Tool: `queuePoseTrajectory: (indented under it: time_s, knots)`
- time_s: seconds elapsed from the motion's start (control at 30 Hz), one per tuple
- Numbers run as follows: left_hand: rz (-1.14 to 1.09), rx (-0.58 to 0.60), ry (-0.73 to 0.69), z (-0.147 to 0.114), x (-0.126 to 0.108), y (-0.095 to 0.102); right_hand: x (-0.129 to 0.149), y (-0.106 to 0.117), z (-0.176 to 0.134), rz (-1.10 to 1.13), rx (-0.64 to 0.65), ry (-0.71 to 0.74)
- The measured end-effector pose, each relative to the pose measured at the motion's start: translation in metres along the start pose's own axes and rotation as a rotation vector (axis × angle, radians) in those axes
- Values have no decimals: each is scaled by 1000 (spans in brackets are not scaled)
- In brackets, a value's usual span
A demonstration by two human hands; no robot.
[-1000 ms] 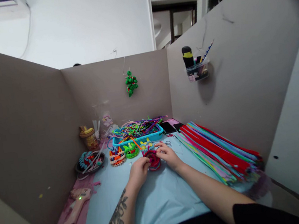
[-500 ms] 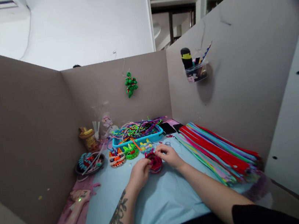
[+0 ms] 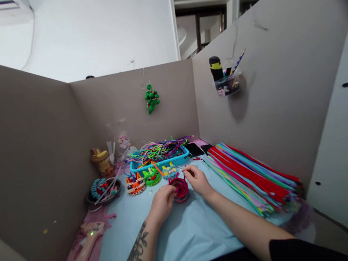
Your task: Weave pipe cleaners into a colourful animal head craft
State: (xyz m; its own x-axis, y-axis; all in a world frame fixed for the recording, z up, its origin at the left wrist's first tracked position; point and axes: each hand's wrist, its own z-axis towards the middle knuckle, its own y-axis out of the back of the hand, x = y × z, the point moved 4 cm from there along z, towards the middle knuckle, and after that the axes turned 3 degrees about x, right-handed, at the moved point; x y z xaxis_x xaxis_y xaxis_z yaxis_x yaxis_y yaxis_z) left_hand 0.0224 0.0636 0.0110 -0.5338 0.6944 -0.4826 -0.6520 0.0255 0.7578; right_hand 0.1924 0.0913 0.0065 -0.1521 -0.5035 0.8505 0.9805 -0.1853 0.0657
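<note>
A small round piece coiled from magenta pipe cleaners stands on the light blue cloth, hollow side towards me. My left hand is closed on its left rim, thumb and fingertips pinching the edge. At its upper right, my right hand pinches a short magenta pipe cleaner end that rises from the rim. Just behind stand an orange and white animal head, a green one and a pale blue and yellow one, all made of pipe cleaners.
Behind them, a blue basket overflows with pipe cleaner pieces. Long pipe cleaners in bundles lie at the right. A dark bowl and a pink glue gun are at the left. Grey partitions enclose the table.
My right hand has shifted slightly up and right from the rim, and the magenta end now shows at its fingertips. The left hand stays on the coiled piece.
</note>
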Motion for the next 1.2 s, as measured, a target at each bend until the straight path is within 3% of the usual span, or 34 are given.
queuePoseTrajectory:
  time_s: [0.13,0.23,0.4,0.57,0.77,0.93,1.07,1.2]
  knots:
    - [13,5,6,0,0,0,-10,-6,0,245,38,-191]
    - [8,-2,16,0,2,-1,-13,-7,1,318,4,-214]
    - [-2,-11,46,1,4,0,-6,2,1,218,-56,-67]
    - [-16,-19,58,0,4,1,3,3,-4,52,45,55]
    - [-24,-26,48,1,5,0,-6,-6,0,37,117,-41]
    - [-39,-31,53,1,4,1,-22,-8,2,81,59,-200]
    - [-20,-84,97,2,6,5,-12,-6,-3,55,14,-92]
    - [-26,-113,112,2,8,5,8,-10,-11,-107,148,50]
